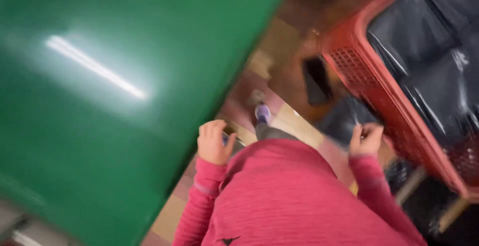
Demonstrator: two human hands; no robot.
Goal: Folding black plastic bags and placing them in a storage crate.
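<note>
A green tabletop (100, 101) faces a red crate (379, 86).

Table (100, 101) on the left, crate (379, 86) on the right holding wrapped packs (429, 51); person's left hand (213, 142) by table edge, right hand (365, 139) beside crate.

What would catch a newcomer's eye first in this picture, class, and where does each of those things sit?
A big glossy green surface fills the left half, with a streak of light reflected across it. At the right edge stands a red plastic crate packed with dark, shiny wrapped bundles. Between them, low in the middle, a pink sweater shows, with the left hand and the right hand both curled.
</note>
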